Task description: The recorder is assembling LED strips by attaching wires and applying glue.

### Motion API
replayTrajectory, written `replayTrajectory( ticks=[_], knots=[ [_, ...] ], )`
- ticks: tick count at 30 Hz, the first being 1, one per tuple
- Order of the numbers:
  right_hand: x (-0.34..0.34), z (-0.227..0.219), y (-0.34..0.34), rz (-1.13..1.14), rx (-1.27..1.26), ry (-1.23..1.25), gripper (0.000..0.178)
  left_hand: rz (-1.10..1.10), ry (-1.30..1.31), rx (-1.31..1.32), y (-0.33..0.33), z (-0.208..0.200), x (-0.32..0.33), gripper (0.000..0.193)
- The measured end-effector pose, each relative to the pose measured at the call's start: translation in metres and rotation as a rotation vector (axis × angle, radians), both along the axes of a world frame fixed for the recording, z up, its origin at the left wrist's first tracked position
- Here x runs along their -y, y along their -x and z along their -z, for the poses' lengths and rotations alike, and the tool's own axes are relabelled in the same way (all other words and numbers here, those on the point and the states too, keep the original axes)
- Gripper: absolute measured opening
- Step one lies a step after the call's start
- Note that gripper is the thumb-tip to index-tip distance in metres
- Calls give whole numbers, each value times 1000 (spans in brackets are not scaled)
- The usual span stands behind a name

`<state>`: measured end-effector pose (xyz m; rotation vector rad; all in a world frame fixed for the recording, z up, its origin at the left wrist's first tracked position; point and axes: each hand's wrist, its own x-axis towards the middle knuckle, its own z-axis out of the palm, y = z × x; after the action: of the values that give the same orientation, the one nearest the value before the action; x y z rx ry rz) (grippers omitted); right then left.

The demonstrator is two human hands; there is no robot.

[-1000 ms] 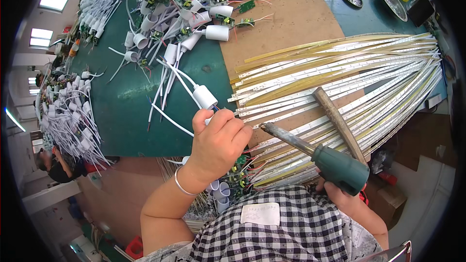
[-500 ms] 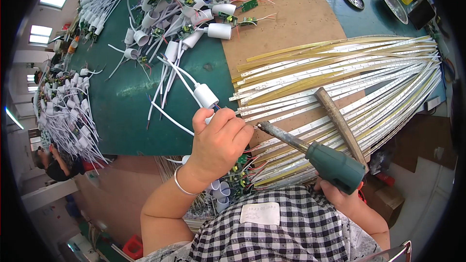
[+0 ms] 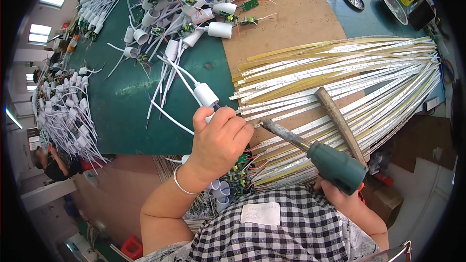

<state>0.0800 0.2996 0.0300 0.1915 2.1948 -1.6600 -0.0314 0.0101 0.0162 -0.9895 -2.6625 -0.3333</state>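
From the left hand, whose fingers are drawn together in a pinch with what they grip mostly hidden, a white plastic cylindrical cap on a white cable lies at eleven o'clock, its thin coloured wires running toward the fingers. At four o'clock the right hand is wrapped around the dark-green plastic handle of a soldering iron, probably to keep skin off the metal shaft; the tip sits just beside the left fingertips. At three o'clock a long brown wooden bar lies across the white and yellow flat strips, presumably as a weight keeping them in order. A whitish rectangular patch at five o'clock, on the black-and-white checked garment, bears faint, illegible writing; no brand is readable.
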Motion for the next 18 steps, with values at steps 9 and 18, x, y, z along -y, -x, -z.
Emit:
replayTrajectory(
  ticks=[9,18],
  knots=[
    [2,-2,2,-53,6,-26,31,-1,-3,1,1,2,0,14],
    [-1,-3,2,89,-2,118,30,-5,15,-14,2,2,1,16]
  ],
)
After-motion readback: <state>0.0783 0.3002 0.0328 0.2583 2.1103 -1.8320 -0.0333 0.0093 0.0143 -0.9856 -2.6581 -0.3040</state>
